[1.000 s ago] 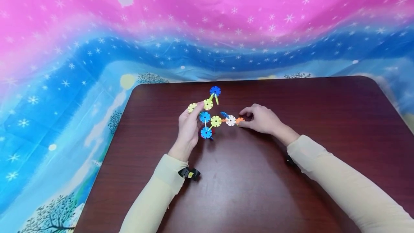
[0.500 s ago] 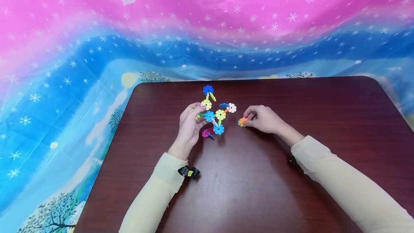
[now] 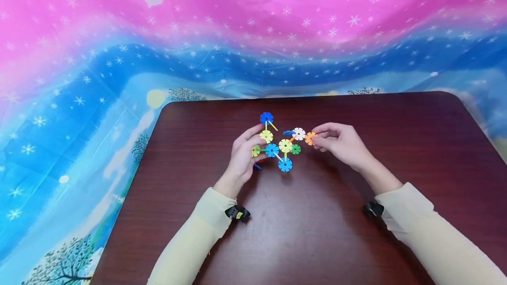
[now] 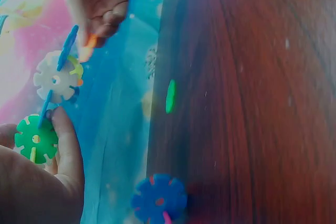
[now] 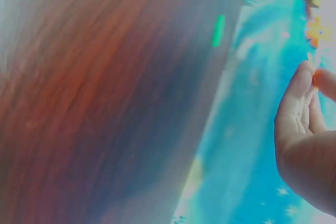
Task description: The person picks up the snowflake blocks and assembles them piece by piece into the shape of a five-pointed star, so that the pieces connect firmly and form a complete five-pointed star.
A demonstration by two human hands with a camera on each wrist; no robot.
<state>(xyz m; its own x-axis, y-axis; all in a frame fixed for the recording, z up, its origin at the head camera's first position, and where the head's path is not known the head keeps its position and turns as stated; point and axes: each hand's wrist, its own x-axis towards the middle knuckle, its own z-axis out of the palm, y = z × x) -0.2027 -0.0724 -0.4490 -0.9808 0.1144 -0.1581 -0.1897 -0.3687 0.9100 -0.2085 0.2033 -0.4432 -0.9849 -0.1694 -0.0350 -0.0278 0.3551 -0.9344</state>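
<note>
My left hand (image 3: pixel 241 155) grips a branching chain of notched plastic discs, joined edge to edge in blue, yellow, green and white. Its thumb and fingers are around the yellow discs (image 3: pixel 266 136) on the left side. A white disc (image 3: pixel 299 134) is at the chain's right end. My right hand (image 3: pixel 344 144) pinches an orange disc (image 3: pixel 310 138) by thumb and fingers, right beside the white one; whether their slots meet I cannot tell. In the left wrist view a blue disc (image 4: pixel 159 199) hangs low. Red parts are mostly hidden behind the left hand.
A loose green disc (image 3: pixel 295 149) lies on the dark brown table (image 3: pixel 317 223), just below the chain in the head view. Behind the table hangs a pink and blue printed cloth (image 3: pixel 253 47). Each wrist wears a black strap.
The chain has turned and shifted right with the left hand. My right hand has moved right and up with the orange disc, uncovering the green one. White and orange came apart, then close again.
</note>
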